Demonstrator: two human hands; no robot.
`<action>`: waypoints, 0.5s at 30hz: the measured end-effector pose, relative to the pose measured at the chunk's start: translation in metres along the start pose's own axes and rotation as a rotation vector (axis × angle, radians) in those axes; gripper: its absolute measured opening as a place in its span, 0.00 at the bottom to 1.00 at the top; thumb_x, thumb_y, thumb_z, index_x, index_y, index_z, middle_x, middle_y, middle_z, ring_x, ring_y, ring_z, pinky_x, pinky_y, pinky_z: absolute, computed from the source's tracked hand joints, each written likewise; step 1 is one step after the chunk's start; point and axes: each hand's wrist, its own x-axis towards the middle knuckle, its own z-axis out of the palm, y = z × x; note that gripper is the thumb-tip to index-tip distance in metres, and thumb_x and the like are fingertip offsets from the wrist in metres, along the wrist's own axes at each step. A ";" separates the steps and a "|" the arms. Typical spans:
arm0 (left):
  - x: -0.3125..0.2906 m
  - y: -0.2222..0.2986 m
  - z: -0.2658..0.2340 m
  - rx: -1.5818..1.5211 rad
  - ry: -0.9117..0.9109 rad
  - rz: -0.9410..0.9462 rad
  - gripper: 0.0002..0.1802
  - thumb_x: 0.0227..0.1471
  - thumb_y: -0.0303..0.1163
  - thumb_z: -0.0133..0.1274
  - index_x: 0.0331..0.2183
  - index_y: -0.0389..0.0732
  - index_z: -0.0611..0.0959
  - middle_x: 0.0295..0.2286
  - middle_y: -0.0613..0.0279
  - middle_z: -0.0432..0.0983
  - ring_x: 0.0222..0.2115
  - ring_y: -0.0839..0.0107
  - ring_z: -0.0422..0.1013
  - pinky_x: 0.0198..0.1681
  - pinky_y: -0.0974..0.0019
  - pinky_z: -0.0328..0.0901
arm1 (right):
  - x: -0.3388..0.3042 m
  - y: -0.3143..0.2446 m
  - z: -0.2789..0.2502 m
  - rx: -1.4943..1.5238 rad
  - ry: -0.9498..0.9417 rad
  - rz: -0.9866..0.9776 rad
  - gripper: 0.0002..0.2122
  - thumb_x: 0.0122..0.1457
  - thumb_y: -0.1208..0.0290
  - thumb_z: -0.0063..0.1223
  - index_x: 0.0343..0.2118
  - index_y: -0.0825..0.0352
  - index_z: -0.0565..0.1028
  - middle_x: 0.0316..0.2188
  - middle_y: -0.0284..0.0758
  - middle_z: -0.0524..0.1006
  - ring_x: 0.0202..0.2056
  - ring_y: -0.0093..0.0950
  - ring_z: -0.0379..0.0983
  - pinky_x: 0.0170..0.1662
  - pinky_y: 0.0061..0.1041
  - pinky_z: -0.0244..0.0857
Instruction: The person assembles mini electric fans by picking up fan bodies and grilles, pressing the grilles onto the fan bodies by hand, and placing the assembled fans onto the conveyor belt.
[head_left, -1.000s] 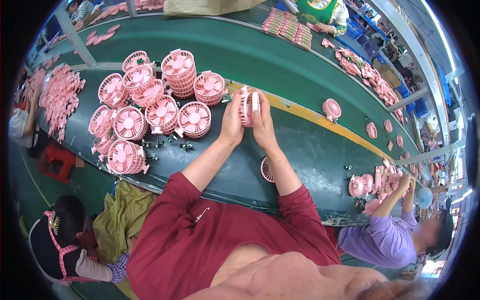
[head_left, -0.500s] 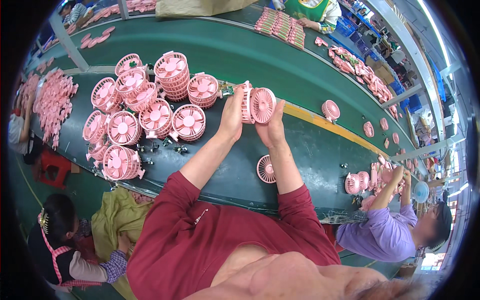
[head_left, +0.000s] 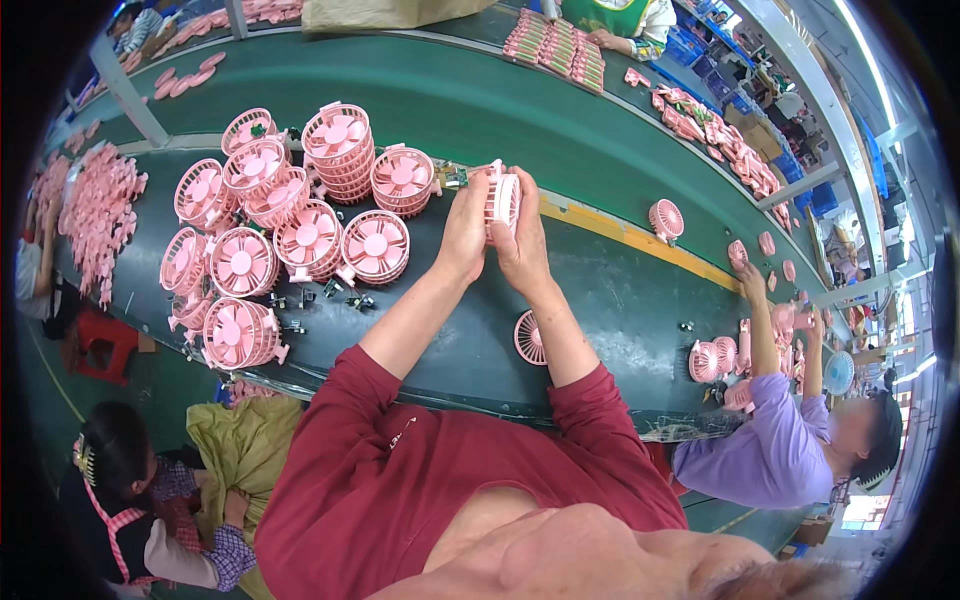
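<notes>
Between my two hands is a pink fan head (head_left: 503, 205), held up over the green work surface and seen almost edge-on, its round slotted cover against the cage. My left hand (head_left: 466, 226) grips it from the left. My right hand (head_left: 523, 240) presses on its right side, fingers wrapped behind the cover. A small green circuit board (head_left: 454, 178) shows just left of my left fingers; whether it joins the held fan is unclear. Under my right forearm lies a loose round slotted cover (head_left: 530, 337), partly hidden. Several pink fan cages with blades (head_left: 245, 262) stand stacked to my left.
Small dark parts (head_left: 332, 289) lie beside the stacks. A yellow strip (head_left: 640, 240) borders the green conveyor belt (head_left: 600, 165), which carries a cover (head_left: 666, 219). A co-worker in purple (head_left: 755, 450) works at right among pink parts. Another person (head_left: 120, 490) sits lower left by a yellowish cloth (head_left: 240, 440).
My right hand has moved left, bringing the slotted cover against the fan cage in my left hand. The co-worker in purple has stretched an arm toward the belt.
</notes>
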 end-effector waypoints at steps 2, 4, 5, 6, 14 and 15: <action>-0.006 -0.001 0.003 0.207 0.014 0.150 0.19 0.65 0.42 0.38 0.47 0.37 0.73 0.41 0.61 0.73 0.39 0.74 0.70 0.42 0.70 0.65 | -0.001 -0.003 0.003 0.052 -0.008 0.006 0.35 0.59 0.51 0.46 0.62 0.70 0.52 0.57 0.50 0.61 0.58 0.43 0.61 0.59 0.35 0.56; -0.004 -0.009 0.005 0.598 0.007 0.616 0.15 0.64 0.35 0.39 0.47 0.36 0.71 0.45 0.54 0.71 0.45 0.65 0.67 0.48 0.65 0.62 | -0.001 -0.006 0.006 0.296 -0.046 0.148 0.32 0.64 0.48 0.36 0.62 0.69 0.52 0.57 0.48 0.61 0.59 0.38 0.60 0.59 0.34 0.55; -0.006 -0.009 0.005 0.750 0.005 0.756 0.15 0.59 0.29 0.44 0.47 0.35 0.70 0.48 0.49 0.68 0.47 0.56 0.65 0.52 0.58 0.56 | 0.000 0.003 0.012 0.370 -0.022 0.041 0.30 0.67 0.47 0.29 0.63 0.67 0.52 0.56 0.43 0.62 0.58 0.33 0.59 0.60 0.32 0.53; -0.007 -0.009 0.005 0.748 -0.006 0.754 0.15 0.59 0.29 0.44 0.47 0.35 0.70 0.48 0.49 0.68 0.47 0.56 0.65 0.52 0.58 0.56 | -0.002 0.006 0.012 0.367 -0.012 0.042 0.30 0.67 0.47 0.29 0.63 0.67 0.52 0.56 0.43 0.62 0.58 0.33 0.59 0.60 0.32 0.53; -0.008 -0.010 -0.003 1.001 -0.040 0.973 0.18 0.55 0.31 0.48 0.47 0.36 0.72 0.47 0.51 0.70 0.47 0.55 0.65 0.53 0.56 0.55 | -0.006 0.001 0.020 0.816 0.027 0.307 0.30 0.67 0.45 0.30 0.62 0.65 0.55 0.56 0.37 0.63 0.58 0.28 0.59 0.61 0.29 0.51; -0.006 -0.012 -0.004 0.996 -0.044 0.963 0.18 0.59 0.36 0.45 0.48 0.36 0.72 0.47 0.51 0.69 0.47 0.56 0.64 0.53 0.56 0.55 | -0.005 0.002 0.020 0.811 0.027 0.320 0.29 0.67 0.46 0.30 0.62 0.65 0.55 0.56 0.36 0.63 0.57 0.27 0.59 0.61 0.28 0.51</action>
